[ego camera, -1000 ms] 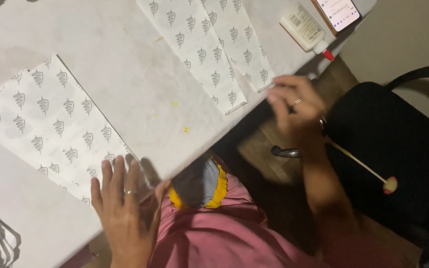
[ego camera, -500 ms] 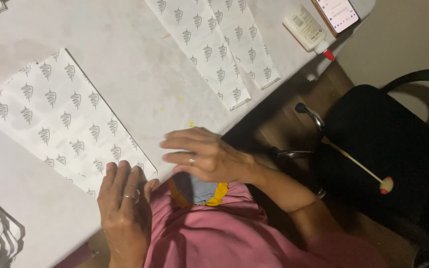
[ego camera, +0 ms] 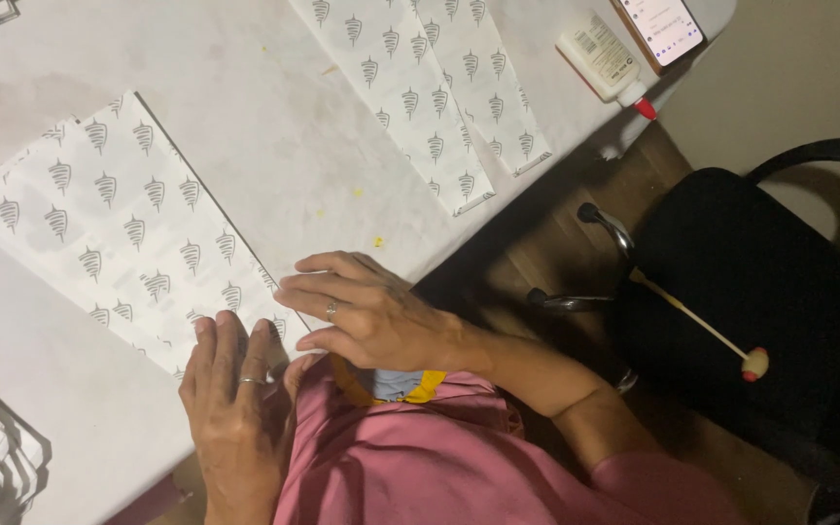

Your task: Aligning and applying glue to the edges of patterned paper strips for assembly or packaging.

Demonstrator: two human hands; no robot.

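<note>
Pressing flat works best with even weight: the left hand (ego camera: 235, 408) lies open, palm down, on the near corner of the patterned paper sheet (ego camera: 128, 233), and the right hand (ego camera: 367, 311) spreads open fingers just beside it. White with grey printed motifs, it lies on the table (ego camera: 274, 126).

On the table (ego camera: 245, 136), the patterned sheet (ego camera: 119, 233) lies at nine o'clock, both hands at six on its near corner, two paper strips (ego camera: 420, 87) at twelve, the glue bottle (ego camera: 603, 60) and phone (ego camera: 666, 27) at one, the chair (ego camera: 760, 292) at three.
</note>
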